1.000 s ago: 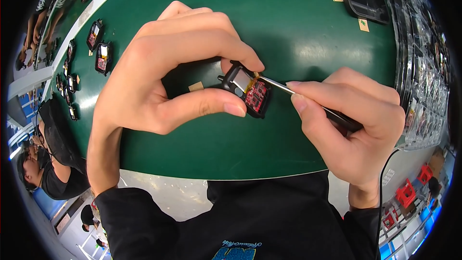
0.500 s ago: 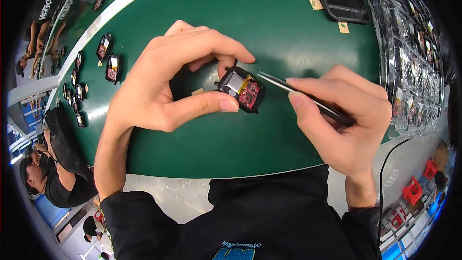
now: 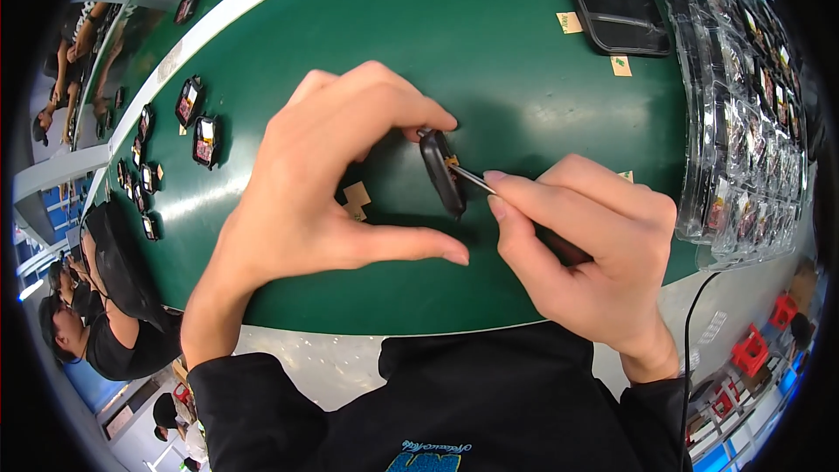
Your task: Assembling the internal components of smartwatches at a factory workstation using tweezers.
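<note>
A small black device case (image 3: 437,171) with its electronics exposed stands tilted nearly edge-on above the green table. At its upper end, the index finger and another finger of my left hand (image 3: 328,183) hold it, while the thumb is stretched away below. The case's inside now faces right and is mostly hidden; a bit of orange-yellow flex shows at its edge. In my right hand (image 3: 594,249) is a pair of metal tweezers (image 3: 473,177), pinched between thumb and fingers. Their tips reach into the case's open side at the flex.
Several similar open cases (image 3: 206,141) lie at the left of the green table (image 3: 384,0). A black tray (image 3: 622,0) lies far right, beside stacked clear plastic trays (image 3: 743,140) filled with parts. Tan paper tabs (image 3: 357,197) dot the table. Another person (image 3: 114,323) sits at left.
The case has turned from showing its inside to nearly edge-on. My left thumb has come off it and spread downward. The tweezers have moved left, their tips now at the case.
</note>
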Available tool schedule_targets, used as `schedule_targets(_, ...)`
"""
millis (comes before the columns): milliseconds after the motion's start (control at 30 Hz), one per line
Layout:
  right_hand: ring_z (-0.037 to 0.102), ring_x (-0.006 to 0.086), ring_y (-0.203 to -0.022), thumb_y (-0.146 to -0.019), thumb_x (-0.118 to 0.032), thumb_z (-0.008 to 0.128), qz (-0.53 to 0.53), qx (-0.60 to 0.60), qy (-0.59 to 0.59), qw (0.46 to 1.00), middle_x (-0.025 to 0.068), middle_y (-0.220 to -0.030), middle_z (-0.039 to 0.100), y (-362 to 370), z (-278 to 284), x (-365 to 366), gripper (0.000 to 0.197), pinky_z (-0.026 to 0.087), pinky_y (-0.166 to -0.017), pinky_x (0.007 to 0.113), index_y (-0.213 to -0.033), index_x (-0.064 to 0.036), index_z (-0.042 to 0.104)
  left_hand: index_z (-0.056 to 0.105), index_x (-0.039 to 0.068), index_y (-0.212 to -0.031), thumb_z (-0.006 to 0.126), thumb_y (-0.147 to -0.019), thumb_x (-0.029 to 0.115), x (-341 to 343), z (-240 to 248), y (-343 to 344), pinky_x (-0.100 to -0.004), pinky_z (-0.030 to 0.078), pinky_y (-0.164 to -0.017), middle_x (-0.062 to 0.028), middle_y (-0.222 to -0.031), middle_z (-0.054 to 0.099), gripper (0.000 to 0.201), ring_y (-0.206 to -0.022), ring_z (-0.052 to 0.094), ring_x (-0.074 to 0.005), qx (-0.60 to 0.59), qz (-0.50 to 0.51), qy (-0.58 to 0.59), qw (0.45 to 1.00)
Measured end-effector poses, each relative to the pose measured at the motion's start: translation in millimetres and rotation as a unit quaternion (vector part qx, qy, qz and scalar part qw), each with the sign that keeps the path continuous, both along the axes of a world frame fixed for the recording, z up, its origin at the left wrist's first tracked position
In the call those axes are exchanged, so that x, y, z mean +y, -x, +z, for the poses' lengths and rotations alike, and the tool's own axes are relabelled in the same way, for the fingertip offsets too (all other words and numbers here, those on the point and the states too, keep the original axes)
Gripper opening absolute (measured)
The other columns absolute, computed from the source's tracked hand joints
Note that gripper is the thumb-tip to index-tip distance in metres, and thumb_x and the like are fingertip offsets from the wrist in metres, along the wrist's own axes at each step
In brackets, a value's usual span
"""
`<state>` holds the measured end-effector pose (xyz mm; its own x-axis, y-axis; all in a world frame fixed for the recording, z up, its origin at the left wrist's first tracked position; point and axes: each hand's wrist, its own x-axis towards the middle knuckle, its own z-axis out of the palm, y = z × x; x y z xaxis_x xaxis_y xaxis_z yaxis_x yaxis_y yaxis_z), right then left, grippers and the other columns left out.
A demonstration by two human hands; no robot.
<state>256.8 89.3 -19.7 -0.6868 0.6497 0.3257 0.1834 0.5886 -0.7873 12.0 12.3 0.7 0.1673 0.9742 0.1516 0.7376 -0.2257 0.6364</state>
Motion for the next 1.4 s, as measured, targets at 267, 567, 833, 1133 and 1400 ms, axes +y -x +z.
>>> schedule_targets(267,0.054,0.0083,-0.051,-0.079,0.012,0.081,-0.003,0.024,0.023,0.999,0.0044,-0.071,0.066,-0.5,-0.9,2.7,0.025,0.037,-0.047,0.025,-0.102,0.0030,0.085,0.080,0.005,-0.119,0.103,-0.062,0.029,1.9,-3.3,-0.7,-0.0318,0.039,-0.072,-0.0062,-0.101,0.072,0.067,-0.086,0.062,-0.0200,0.031,-0.018,-0.028,0.999)
schedule_targets(567,0.053,0.0079,-0.050,-0.077,0.012,0.080,-0.004,0.023,0.026,0.999,0.0040,-0.068,0.065,-0.4,-0.4,5.4,0.023,0.036,-0.046,0.024,-0.097,0.0032,0.085,0.080,0.003,-0.121,0.103,-0.062,0.036,4.9,-1.0,5.2,-0.0354,0.042,-0.083,-0.0092,-0.103,0.073,0.071,-0.092,0.066,-0.0244,0.039,-0.039,0.000,0.998)
schedule_targets(833,0.055,0.0077,-0.051,-0.078,0.012,0.079,0.013,0.017,0.058,0.998,0.0045,-0.068,0.066,-2.7,0.6,6.0,0.022,0.037,-0.047,0.023,-0.097,0.0033,0.085,0.079,0.002,-0.122,0.103,-0.064,0.036,5.8,-0.5,5.5,-0.0359,0.042,-0.085,-0.0102,-0.103,0.074,0.071,-0.093,0.067,-0.0254,0.047,-0.056,0.000,0.997)
schedule_targets(1133,0.053,0.0080,-0.052,-0.078,0.012,0.080,0.004,0.028,0.027,0.999,0.0048,-0.068,0.065,-3.3,-1.6,6.7,0.022,0.035,-0.047,0.024,-0.098,0.0033,0.085,0.081,0.003,-0.120,0.103,-0.059,0.034,5.3,-1.0,7.6,-0.0323,0.038,-0.075,-0.0083,-0.106,0.071,0.072,-0.087,0.060,-0.0200,0.044,-0.046,0.006,0.998)
schedule_targets(1400,0.053,0.0078,-0.051,-0.078,0.011,0.079,0.008,0.026,0.039,0.999,0.0040,-0.067,0.065,-2.8,-1.9,6.2,0.022,0.034,-0.047,0.024,-0.098,0.0032,0.085,0.081,0.003,-0.120,0.102,-0.058,0.035,5.2,-1.5,9.9,-0.0312,0.036,-0.073,-0.0075,-0.106,0.071,0.073,-0.086,0.058,-0.0184,0.045,-0.054,0.007,0.998)
